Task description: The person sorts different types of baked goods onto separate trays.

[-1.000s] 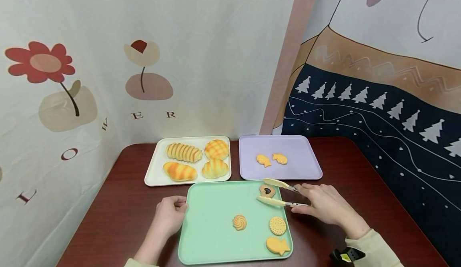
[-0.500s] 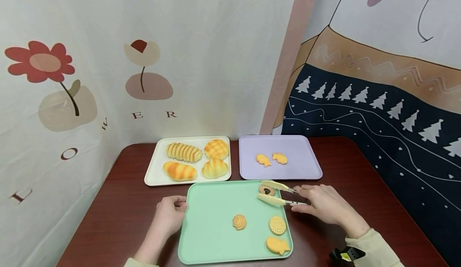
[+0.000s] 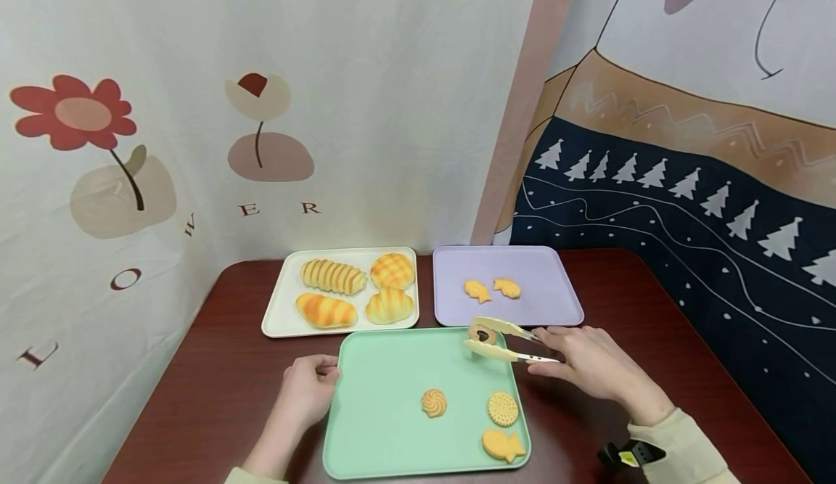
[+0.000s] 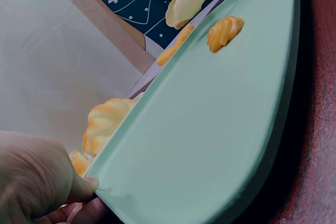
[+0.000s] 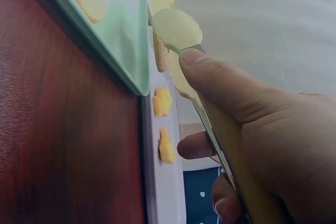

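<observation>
My right hand grips a pair of tongs with pale yellow tips. Between those tips is a round brown cookie with a dark heart centre, over the far right corner of the green tray. In the right wrist view, the cookie shows partly behind one tong tip, with my thumb along the tongs. My left hand pinches the tray's left rim, thumb on top in the left wrist view. A swirl cookie, a round dotted cookie and a fish-shaped cookie lie on this tray.
Behind the green tray stands a lilac tray bearing two small fish-shaped cookies. Left of it, a white tray holds several breads. A printed curtain hangs right behind the dark red table.
The tongs have drawn together on the heart cookie and moved slightly away from me with it, the right hand rising a little. My left hand and the trays have stayed put.
</observation>
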Available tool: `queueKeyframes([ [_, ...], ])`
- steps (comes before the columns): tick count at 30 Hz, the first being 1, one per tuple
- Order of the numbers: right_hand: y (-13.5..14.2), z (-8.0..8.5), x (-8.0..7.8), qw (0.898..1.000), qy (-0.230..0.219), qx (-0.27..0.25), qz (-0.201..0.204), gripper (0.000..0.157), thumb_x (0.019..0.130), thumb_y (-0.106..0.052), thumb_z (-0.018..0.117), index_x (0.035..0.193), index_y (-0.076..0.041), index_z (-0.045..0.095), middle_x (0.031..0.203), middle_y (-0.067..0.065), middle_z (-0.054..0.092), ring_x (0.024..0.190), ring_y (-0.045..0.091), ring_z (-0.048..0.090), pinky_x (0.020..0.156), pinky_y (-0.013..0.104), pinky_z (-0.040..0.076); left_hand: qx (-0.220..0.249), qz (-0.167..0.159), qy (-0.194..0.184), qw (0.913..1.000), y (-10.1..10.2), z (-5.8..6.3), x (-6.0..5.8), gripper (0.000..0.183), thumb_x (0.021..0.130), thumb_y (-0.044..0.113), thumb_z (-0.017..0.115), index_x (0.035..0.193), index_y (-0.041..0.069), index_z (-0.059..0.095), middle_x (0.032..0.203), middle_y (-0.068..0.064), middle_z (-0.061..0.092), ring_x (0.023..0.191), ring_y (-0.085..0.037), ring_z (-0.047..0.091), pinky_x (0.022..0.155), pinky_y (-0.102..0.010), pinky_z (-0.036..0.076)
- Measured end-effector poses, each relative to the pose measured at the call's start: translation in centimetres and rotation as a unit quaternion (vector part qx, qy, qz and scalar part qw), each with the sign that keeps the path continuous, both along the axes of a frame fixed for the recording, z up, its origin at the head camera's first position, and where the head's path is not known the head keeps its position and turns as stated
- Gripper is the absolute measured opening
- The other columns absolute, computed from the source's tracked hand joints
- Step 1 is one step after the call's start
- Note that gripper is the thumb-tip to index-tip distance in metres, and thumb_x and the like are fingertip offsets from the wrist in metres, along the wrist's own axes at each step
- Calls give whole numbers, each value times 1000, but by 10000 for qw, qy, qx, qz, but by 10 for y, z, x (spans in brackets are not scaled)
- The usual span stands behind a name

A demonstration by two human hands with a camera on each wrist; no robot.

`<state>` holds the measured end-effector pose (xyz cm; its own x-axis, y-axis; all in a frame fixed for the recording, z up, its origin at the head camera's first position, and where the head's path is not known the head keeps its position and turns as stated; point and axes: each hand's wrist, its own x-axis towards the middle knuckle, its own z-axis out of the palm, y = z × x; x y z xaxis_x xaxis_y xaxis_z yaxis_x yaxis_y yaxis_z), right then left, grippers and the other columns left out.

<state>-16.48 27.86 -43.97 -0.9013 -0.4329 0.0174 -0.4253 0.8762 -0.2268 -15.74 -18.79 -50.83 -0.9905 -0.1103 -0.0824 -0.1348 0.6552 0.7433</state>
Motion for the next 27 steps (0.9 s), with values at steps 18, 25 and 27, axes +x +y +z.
queueKeyframes([
  [18,26,7,-16,9969,752,-160,-194,70,95,-57,74,137,-2,70,132,19,70,110,37,72,82,52,61,38,34,115,9999,1,0,3,18,97,4,69,112,-4,77,89,-2,73,83,-18,70,73,-37,57],
  [25,40,6,-22,9952,754,-237,-573,75,96,-62,69,138,0,69,133,26,68,101,34,71,79,55,59,28,5,139,9999,0,1,2,19,97,4,69,112,-4,78,89,-1,74,84,-19,71,73,-38,57],
  [27,45,4,-24,9948,720,-244,-676,75,96,-60,71,138,1,68,132,27,67,96,30,69,79,56,59,7,-3,133,9999,0,1,2,19,97,4,70,112,-4,78,89,-2,74,84,-19,71,73,-38,57],
])
